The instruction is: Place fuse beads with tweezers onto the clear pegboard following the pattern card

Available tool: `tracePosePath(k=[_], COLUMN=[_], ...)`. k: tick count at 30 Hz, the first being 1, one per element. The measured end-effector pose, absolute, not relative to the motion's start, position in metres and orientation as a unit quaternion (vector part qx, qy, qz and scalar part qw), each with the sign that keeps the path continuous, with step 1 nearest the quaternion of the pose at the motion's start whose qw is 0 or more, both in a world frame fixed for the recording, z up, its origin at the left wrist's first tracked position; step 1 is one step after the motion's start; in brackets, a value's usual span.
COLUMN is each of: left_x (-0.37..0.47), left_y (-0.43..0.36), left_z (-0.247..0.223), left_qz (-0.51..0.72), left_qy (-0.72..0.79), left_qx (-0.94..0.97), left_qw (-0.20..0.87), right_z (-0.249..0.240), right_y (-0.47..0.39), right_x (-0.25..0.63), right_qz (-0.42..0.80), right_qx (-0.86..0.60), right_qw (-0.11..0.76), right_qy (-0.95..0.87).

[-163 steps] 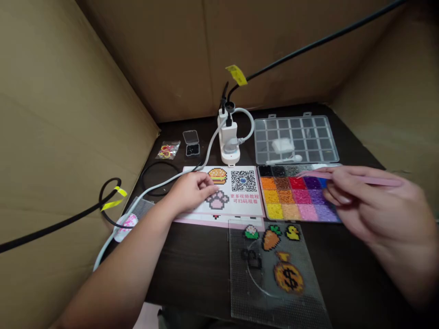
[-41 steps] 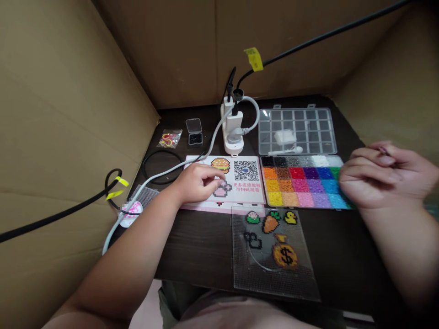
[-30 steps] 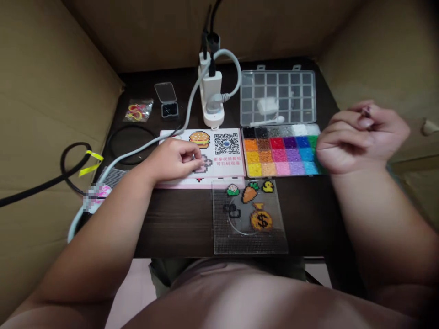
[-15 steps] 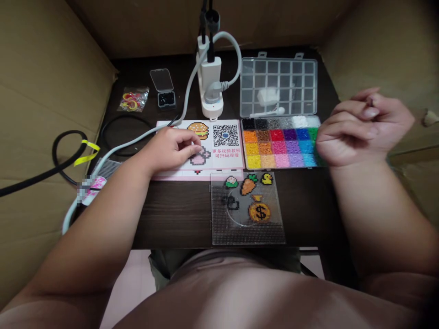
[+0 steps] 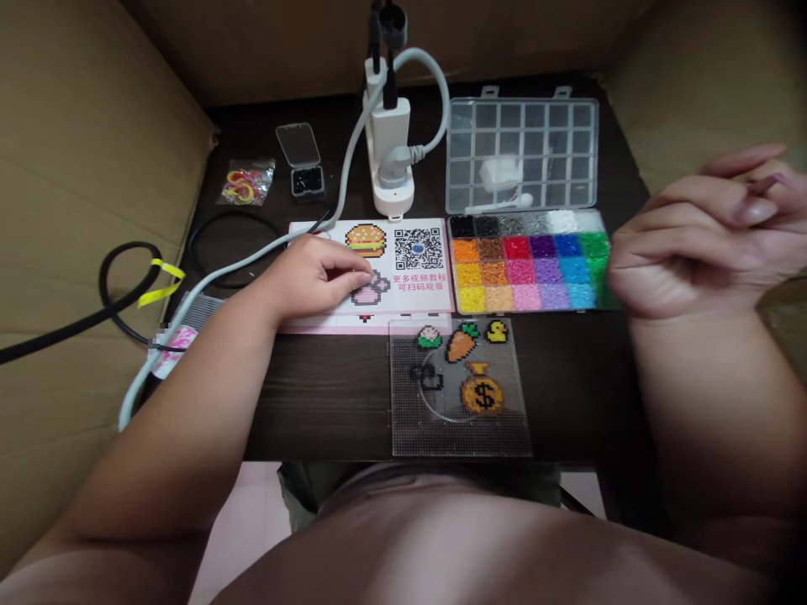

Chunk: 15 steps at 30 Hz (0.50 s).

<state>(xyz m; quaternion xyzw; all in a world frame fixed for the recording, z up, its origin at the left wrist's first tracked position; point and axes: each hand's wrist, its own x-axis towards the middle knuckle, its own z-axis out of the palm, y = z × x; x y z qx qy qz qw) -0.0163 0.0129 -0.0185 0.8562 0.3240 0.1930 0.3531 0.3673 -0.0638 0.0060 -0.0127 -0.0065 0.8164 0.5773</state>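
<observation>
My left hand (image 5: 319, 277) rests on a printed pattern sheet (image 5: 413, 294), its thumb and fingers pressed together beside a pink paw picture. Whether anything is between those fingertips is hidden. A thin dark pointed thing (image 5: 322, 220) sticks out behind this hand. Raised at the right, my right hand (image 5: 712, 231) has its fingers curled in, and I see nothing in it. It is nearest to the right end of a bead box (image 5: 530, 260) with coloured compartments. Below the sheet lies a clear pegboard (image 5: 463, 437) bearing bead figures, among them a carrot (image 5: 462, 344) and a money bag (image 5: 483, 391).
Behind the sheet stands a white power strip (image 5: 392, 197) with plugs and a looping cable. The bead box's clear lid (image 5: 523, 126) is swung back. A small black-filled case (image 5: 308, 181), a plastic bag (image 5: 245, 181) and black cables lie left. Cardboard walls (image 5: 94, 168) surround the table.
My right hand has shifted outward to the right and slightly up, fingers still curled. The left hand keeps its place on the sheet. The whole view has moved a little.
</observation>
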Motion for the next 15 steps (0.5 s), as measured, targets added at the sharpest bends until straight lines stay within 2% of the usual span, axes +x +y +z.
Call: tracePosePath(k=[5,8,11,15], left_x=[-0.017,-0.016,-0.015,-0.015], left_y=[0.012,0.011,0.011,0.013], left_z=[-0.016,-0.015,-0.015,-0.016], left_qz=[0.184,0.180,0.180,0.175], left_qy=[0.303,0.314,0.320,0.328], left_qx=[0.860,0.857,0.857,0.863], left_qw=[0.367,0.368,0.362,0.343], right_z=[0.009,0.007,0.007,0.013], right_y=[-0.069,-0.071,-0.078,-0.090], right_x=[0.359,0.356,0.351,0.343], right_qz=[0.832,0.785,0.670,0.410], right_qx=[0.060,0.135,0.321,0.608], right_qw=[0.527,0.550,0.546,0.378], right_qy=[0.163,0.253,0.388,0.565])
